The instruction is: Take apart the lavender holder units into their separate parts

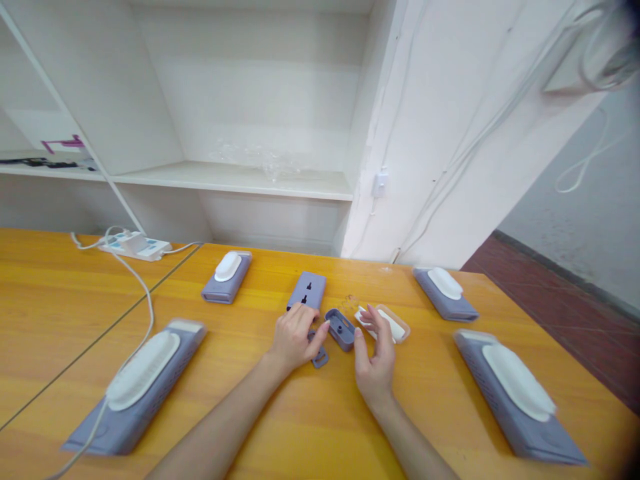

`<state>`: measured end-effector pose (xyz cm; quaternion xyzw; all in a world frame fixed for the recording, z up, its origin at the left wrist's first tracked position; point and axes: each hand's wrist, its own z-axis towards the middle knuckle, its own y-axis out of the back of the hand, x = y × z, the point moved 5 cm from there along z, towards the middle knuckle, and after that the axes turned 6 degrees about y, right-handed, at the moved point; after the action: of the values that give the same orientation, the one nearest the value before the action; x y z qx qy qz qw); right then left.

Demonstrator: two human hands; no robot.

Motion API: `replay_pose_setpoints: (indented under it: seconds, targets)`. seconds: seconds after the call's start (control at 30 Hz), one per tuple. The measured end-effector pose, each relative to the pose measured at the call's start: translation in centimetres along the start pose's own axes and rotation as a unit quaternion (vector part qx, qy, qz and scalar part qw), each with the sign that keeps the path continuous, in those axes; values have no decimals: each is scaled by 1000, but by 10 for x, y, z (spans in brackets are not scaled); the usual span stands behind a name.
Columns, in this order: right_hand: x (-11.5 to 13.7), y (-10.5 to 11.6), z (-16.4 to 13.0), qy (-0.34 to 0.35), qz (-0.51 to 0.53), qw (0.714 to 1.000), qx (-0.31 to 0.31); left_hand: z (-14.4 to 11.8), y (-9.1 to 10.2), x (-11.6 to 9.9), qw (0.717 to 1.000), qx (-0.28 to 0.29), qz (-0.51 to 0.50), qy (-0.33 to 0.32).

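Note:
Near the middle of the wooden table, my left hand (299, 335) bends its fingers down by the near end of a flat purple casing with two keyhole slots (310, 285). Its thumb stands apart, pointing at a small open purple tray (341, 331). Partly under that hand lies a flat purple bracket-like piece (320, 357). My right hand (375, 353) is just right of the tray, thumb and fingers apart. Its fingertips overlap a white part (367, 323); whether they touch it I cannot tell. Beside it is a pale rounded cover (400, 323). Thin coiled springs (349, 303) lie behind the tray.
Purple devices with white oval pads stand around: back left (227, 277), front left (137, 387), back right (445, 293), front right (520, 397). A white cable (150, 307) crosses the front-left one. A power strip (135, 245) lies at the back left, before white shelves (240, 180).

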<state>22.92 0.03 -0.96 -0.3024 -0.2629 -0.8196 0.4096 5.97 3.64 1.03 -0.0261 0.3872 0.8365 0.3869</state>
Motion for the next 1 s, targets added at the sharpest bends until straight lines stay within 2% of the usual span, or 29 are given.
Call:
replay_pose_setpoints:
  seconds: [0.27, 0.6, 1.0]
  targets:
    - [2, -2, 3, 18, -17, 1000, 19, -2, -4, -1, 1000, 28, 6, -9]
    - [0, -6, 4, 35, -52, 996, 57, -2, -10, -6, 996, 52, 60, -47]
    - [3, -5, 4, 46, -61, 995, 57, -2, -5, -5, 997, 16, 68, -44]
